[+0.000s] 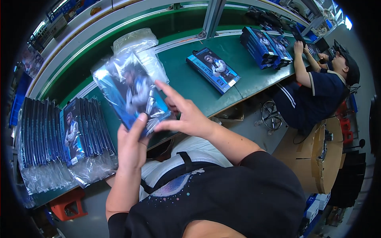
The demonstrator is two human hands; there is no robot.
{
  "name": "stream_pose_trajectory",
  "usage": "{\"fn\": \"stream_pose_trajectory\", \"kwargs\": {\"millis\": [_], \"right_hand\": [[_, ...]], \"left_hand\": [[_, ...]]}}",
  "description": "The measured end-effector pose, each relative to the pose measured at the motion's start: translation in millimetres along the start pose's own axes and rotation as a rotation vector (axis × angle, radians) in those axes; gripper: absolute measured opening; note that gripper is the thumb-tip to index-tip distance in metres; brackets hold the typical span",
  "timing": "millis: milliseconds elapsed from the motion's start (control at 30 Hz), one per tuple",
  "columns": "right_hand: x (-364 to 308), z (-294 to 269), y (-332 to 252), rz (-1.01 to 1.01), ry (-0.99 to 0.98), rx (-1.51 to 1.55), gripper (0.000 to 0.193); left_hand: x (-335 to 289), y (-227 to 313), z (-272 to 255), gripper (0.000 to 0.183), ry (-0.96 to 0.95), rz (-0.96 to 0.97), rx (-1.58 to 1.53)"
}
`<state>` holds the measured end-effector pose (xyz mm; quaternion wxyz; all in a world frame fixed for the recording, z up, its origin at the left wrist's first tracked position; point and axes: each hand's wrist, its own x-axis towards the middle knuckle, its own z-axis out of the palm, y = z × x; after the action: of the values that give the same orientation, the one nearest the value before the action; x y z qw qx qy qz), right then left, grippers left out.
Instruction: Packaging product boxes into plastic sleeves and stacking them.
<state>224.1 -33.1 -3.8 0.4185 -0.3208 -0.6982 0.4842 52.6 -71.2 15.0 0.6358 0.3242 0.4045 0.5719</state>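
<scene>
Green bench is running across the frame, bagged boxes standing lower left. Left hand is gripping the box, left of centre, inside a clear bag. Right hand is framing its right edge, thumb and forefinger apart; can't tell if gripping. Bagging seems to be happening; next move probably needs steady left, right tidying plastic.

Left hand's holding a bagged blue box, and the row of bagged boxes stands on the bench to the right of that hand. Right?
Wrong side: the head view shows the row of bagged boxes on the bench to the left of the left hand.
</scene>
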Motion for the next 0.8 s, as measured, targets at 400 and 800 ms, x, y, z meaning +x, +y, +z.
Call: {"fn": "stream_pose_trajectory", "kwargs": {"millis": [400,800], "right_hand": [[-4,27,-39,-0.367,-0.147,-0.170,0.033],[19,-28,9,-0.177,0.241,-0.125,0.019]], "left_hand": [[-8,-16,-34,0.042,-0.381,-0.347,-0.621],[-27,30,-47,0.060,0.034,-0.125,-0.027]]}}
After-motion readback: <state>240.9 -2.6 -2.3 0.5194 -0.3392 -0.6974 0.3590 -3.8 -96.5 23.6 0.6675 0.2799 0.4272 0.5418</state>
